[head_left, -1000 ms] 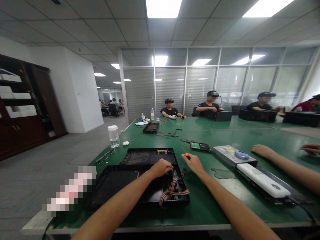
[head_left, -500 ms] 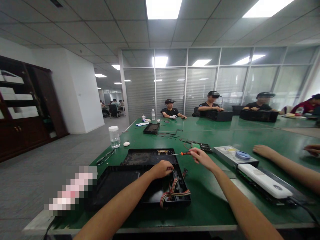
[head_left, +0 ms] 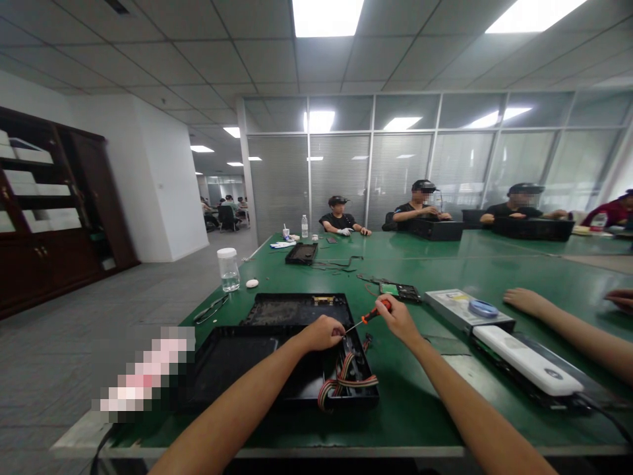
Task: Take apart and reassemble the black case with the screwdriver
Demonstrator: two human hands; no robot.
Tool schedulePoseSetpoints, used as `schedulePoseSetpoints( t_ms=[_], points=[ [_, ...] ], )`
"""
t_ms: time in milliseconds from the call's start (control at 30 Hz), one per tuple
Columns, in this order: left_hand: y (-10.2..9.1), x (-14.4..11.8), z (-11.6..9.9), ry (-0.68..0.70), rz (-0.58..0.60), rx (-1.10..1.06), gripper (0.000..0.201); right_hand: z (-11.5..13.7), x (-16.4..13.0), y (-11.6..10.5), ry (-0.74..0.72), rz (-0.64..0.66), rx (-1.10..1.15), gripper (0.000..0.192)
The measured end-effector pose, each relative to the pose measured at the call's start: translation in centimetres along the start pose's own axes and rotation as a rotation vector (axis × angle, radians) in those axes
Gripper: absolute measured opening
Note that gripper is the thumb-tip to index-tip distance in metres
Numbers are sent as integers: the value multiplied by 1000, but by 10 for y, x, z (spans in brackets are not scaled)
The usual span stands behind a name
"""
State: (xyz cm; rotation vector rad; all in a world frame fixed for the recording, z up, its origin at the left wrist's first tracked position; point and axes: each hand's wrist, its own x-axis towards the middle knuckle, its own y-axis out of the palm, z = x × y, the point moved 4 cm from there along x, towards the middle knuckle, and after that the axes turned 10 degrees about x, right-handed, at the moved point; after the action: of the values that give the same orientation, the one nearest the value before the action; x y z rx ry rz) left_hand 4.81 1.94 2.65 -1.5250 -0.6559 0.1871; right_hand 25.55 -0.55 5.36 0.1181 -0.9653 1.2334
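Note:
My right hand grips the red and black handle of a screwdriver. Its thin shaft slants down to the left, and the tip reaches the fingertips of my left hand. Those fingers are pinched together over the right part of an open black casing; what they hold, if anything, is too small to make out. A striped ribbon cable loops over the casing's front right corner. Behind it lies a second black panel with a brass-coloured part at its edge.
On the left stand a clear jar with a white lid and a pair of glasses. To the right are a metal box, a white device and another person's arm. A circuit board lies further back.
My right hand has tilted the screwdriver from nearly level to a downward slant, bringing its tip to my left fingertips. My left hand stays at the same place in the casing.

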Motion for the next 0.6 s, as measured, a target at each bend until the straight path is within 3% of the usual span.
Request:
schedulePoseSetpoints(
  t_ms=[233,433,600],
  points=[
    [3,0,3,1,6,-28,23,12,-1,-3,1,41,-84,25],
    [4,-1,3,9,4,-17,23,20,-3,-2,-90,73,-162,26],
    [6,-2,5,-25,25,-7,22,50,5,7,-211,205,-409,33]
  ],
)
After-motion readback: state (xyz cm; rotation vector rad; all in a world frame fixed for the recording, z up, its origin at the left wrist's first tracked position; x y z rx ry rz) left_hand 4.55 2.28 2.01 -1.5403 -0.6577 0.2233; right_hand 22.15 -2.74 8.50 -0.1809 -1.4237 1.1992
